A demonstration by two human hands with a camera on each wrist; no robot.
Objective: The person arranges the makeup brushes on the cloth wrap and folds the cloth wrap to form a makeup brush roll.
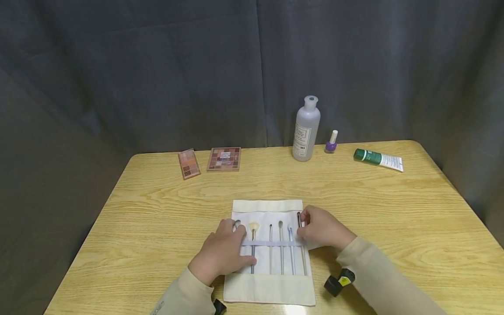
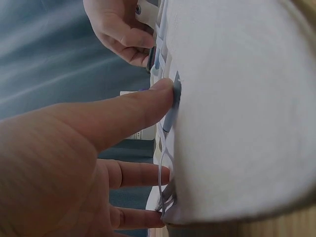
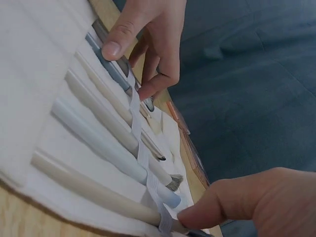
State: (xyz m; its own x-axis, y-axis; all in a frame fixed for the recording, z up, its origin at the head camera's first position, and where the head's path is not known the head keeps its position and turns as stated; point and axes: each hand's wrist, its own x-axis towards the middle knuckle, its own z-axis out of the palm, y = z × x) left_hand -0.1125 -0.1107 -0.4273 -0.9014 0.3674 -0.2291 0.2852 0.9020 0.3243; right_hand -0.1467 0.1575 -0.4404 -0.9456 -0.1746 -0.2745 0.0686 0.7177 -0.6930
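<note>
A white fabric brush roll (image 1: 269, 288) lies unrolled on the table, with several makeup brushes held under a pale elastic band (image 1: 261, 243). My right hand (image 1: 322, 227) pinches the rightmost makeup brush (image 3: 94, 187) near its dark head, just past the band. Over the left part of the roll, my left hand (image 1: 220, 251) rests with fingers spread. Its thumb (image 2: 148, 106) touches the handle of the fan brush (image 1: 253, 226), and its fingertips are at the roll's left edge, partly covering the leftmost brush (image 1: 237, 223). The handle ends sit in the roll's lower pocket.
Two makeup palettes, one narrow (image 1: 189, 164) and one square (image 1: 224, 159), lie at the back left. A tall clear bottle (image 1: 306, 131), a purple nail polish bottle (image 1: 331, 144) and a green-and-white tube (image 1: 378, 159) are along the back right. A dark curtain (image 1: 197, 78) hangs behind the table.
</note>
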